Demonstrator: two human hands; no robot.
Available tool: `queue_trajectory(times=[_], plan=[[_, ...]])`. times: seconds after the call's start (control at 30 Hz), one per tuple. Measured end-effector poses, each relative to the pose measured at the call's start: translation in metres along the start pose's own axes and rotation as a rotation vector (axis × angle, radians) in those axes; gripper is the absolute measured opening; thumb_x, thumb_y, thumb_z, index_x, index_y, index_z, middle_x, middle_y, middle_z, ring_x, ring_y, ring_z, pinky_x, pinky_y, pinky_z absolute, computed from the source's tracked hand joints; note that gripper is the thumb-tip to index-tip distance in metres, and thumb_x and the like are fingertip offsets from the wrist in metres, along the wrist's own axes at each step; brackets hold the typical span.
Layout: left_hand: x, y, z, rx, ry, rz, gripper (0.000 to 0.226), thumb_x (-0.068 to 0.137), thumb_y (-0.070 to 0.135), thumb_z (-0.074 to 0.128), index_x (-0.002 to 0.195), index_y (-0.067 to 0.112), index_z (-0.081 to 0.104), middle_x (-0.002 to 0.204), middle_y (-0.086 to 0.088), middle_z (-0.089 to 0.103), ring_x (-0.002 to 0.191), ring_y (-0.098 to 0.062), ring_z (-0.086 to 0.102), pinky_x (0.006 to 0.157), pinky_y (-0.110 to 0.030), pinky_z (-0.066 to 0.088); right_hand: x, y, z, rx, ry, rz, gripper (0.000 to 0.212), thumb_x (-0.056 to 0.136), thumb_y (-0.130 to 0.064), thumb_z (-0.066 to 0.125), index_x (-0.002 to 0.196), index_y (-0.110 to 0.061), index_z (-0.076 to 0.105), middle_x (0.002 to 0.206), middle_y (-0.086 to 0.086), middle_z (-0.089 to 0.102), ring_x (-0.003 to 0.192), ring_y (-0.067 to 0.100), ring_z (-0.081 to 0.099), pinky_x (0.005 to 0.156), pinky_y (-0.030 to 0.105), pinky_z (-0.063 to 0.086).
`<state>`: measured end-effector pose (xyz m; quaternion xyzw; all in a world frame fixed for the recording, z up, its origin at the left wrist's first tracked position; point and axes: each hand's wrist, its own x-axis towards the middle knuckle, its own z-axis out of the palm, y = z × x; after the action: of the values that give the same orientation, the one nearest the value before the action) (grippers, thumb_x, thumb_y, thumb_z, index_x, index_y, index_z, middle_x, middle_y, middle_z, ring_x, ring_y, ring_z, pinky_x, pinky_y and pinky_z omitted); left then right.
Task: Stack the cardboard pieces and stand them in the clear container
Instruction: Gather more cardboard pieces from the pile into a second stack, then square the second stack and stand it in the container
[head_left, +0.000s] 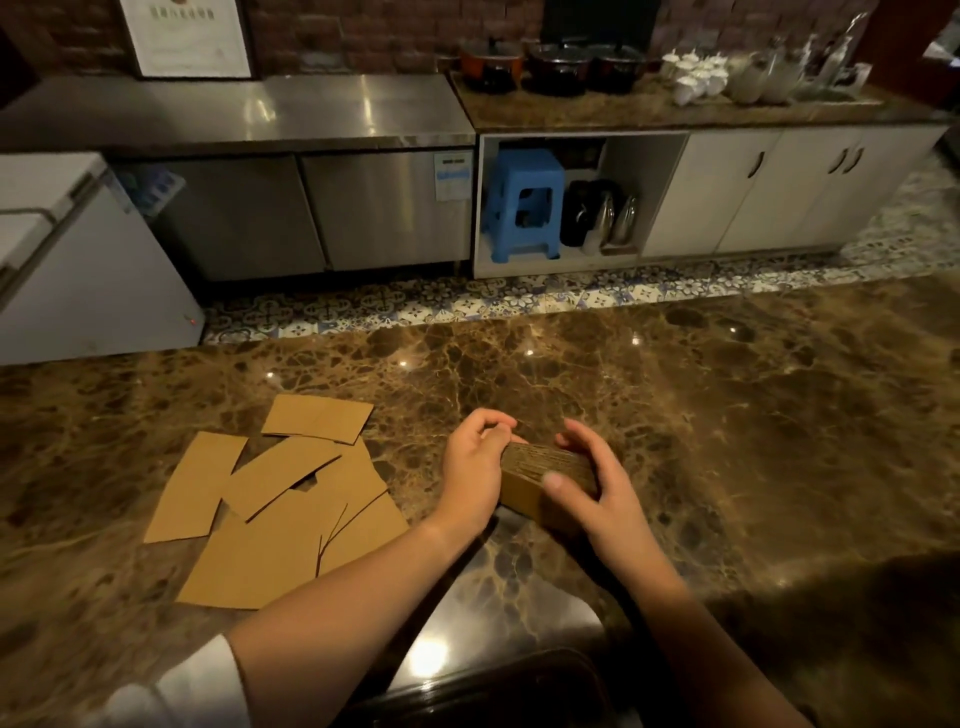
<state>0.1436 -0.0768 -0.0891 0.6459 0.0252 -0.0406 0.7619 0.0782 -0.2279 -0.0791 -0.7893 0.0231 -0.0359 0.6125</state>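
Fingers of both hands curl round one thick stack of cardboard (548, 480) just right of the frame's centre, the left hand (470, 475) cupping its left end and the right hand (597, 480) clasping its right end, thumb laid across the near face — so both are grasping the same bundle, neither free. Going from the left of the frame: the loose cardboard pieces (280, 501) lie flat and overlapping on the marble counter (727, 415), fanned at odd angles in the lower left, apart from the left wrist but close to it. Next comes the stack itself, held on edge with its corrugated top showing, its long axis running left to right and slanting a little down toward the right of the frame, its lower edge seemingly at the counter. The relation that matters is this: the remaining pieces lie to the left of the stack, so the left hand is the nearer one to fetch them — the right would have to cross over. The clear container is not something I can make out; a dim, glossy shape at the bottom edge may be it, but that is a guess.
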Motion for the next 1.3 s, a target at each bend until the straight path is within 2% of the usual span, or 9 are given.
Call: queue_trajectory(times=[0.1, 0.33, 0.43, 0.6, 0.73, 0.83, 0.93, 1.13, 1.3], plan=[[0.000, 0.000, 0.000, 0.030, -0.006, -0.005, 0.024, 0.098, 0.006, 0.051, 0.083, 0.018, 0.065, 0.066, 0.002, 0.070, 0.062, -0.012, 0.064, 0.057, -0.024, 0.051, 0.012, -0.011, -0.015, -0.760, -0.091, -0.200, 0.066, 0.072, -0.067, 0.063, 0.131, -0.038, 0.058, 0.125, -0.016, 0.060, 0.118, 0.007, 0.050, 0.105, 0.035, 0.033], [-0.003, 0.023, -0.013, 0.182, -0.117, 0.003, 0.017, 0.100, 0.020, 0.056, 0.088, 0.018, 0.067, 0.074, 0.007, 0.067, 0.065, -0.003, 0.061, 0.057, -0.017, 0.047, 0.021, -0.056, -0.014, -1.000, -0.291, -0.224, 0.042, 0.083, -0.055, 0.064, 0.112, -0.026, 0.065, 0.102, -0.005, 0.073, 0.090, 0.016, 0.067, 0.074, 0.034, 0.053], [-0.018, 0.066, -0.032, 0.053, -0.135, 0.098, 0.018, 0.094, 0.033, 0.062, 0.098, 0.016, 0.067, 0.074, 0.015, 0.070, 0.068, 0.001, 0.064, 0.059, -0.014, 0.049, 0.015, -0.077, -0.012, -0.739, -0.217, -0.166, 0.042, 0.082, -0.053, 0.071, 0.114, -0.027, 0.068, 0.099, -0.007, 0.074, 0.088, 0.010, 0.069, 0.075, 0.032, 0.055], [-0.068, 0.154, -0.060, -0.042, -0.266, 0.217, 0.068, 0.071, 0.036, 0.079, 0.131, 0.022, 0.053, 0.108, 0.003, 0.075, 0.101, -0.018, 0.071, 0.075, -0.027, 0.057, -0.017, -0.148, 0.007, -0.006, -0.089, -0.181, 0.034, 0.074, -0.048, 0.081, 0.103, -0.031, 0.072, 0.098, -0.008, 0.076, 0.090, 0.008, 0.072, 0.072, 0.025, 0.057], [-0.117, 0.204, -0.061, -0.007, -0.193, 0.415, 0.053, 0.066, 0.034, 0.081, 0.116, 0.028, 0.065, 0.104, 0.008, 0.076, 0.099, -0.012, 0.071, 0.077, -0.021, 0.056, -0.054, -0.197, 0.034, 0.304, -0.086, -0.223, 0.031, 0.073, -0.051, 0.077, 0.101, -0.039, 0.073, 0.099, 0.000, 0.077, 0.088, 0.020, 0.075, 0.067, 0.027, 0.059], [-0.151, 0.231, -0.062, 0.049, -0.106, 0.535, 0.039, 0.066, 0.042, 0.078, 0.104, 0.044, 0.071, 0.101, 0.010, 0.076, 0.097, -0.012, 0.072, 0.074, -0.024, 0.057, -0.083, -0.221, 0.051, 0.460, -0.129, -0.265, 0.034, 0.073, -0.052, 0.074, 0.106, -0.043, 0.071, 0.102, 0.004, 0.077, 0.090, 0.025, 0.075, 0.067, 0.034, 0.061], [-0.178, 0.246, -0.061, 0.082, -0.055, 0.667, 0.033, 0.068, 0.040, 0.077, 0.100, 0.040, 0.072, 0.097, 0.008, 0.076, 0.094, -0.018, 0.072, 0.074, -0.029, 0.057, -0.107, -0.236, 0.062, 0.618, -0.121, -0.331, 0.045, 0.066, -0.057, 0.082, 0.105, -0.034, 0.075, 0.100, 0.007, 0.077, 0.089, 0.022, 0.074, 0.070, 0.033, 0.060], [-0.215, 0.257, -0.059, 0.069, -0.015, 0.697, 0.032, 0.062, 0.039, 0.075, 0.093, 0.047, 0.073, 0.091, 0.012, 0.076, 0.087, -0.016, 0.073, 0.068, -0.027, 0.059, -0.141, -0.240, 0.072, 0.762, -0.093, -0.319, 0.031, 0.075, -0.041, 0.078, 0.104, -0.037, 0.074, 0.104, 0.005, 0.077, 0.091, 0.021, 0.075, 0.071, 0.029, 0.060], [-0.231, 0.253, -0.060, 0.053, -0.008, 0.683, 0.032, 0.063, 0.037, 0.073, 0.094, 0.045, 0.073, 0.089, 0.011, 0.077, 0.083, -0.014, 0.073, 0.063, -0.021, 0.056, -0.154, -0.236, 0.070, 0.706, -0.128, -0.306, 0.037, 0.073, -0.047, 0.080, 0.108, -0.036, 0.072, 0.105, 0.008, 0.076, 0.091, 0.022, 0.074, 0.070, 0.029, 0.059]])
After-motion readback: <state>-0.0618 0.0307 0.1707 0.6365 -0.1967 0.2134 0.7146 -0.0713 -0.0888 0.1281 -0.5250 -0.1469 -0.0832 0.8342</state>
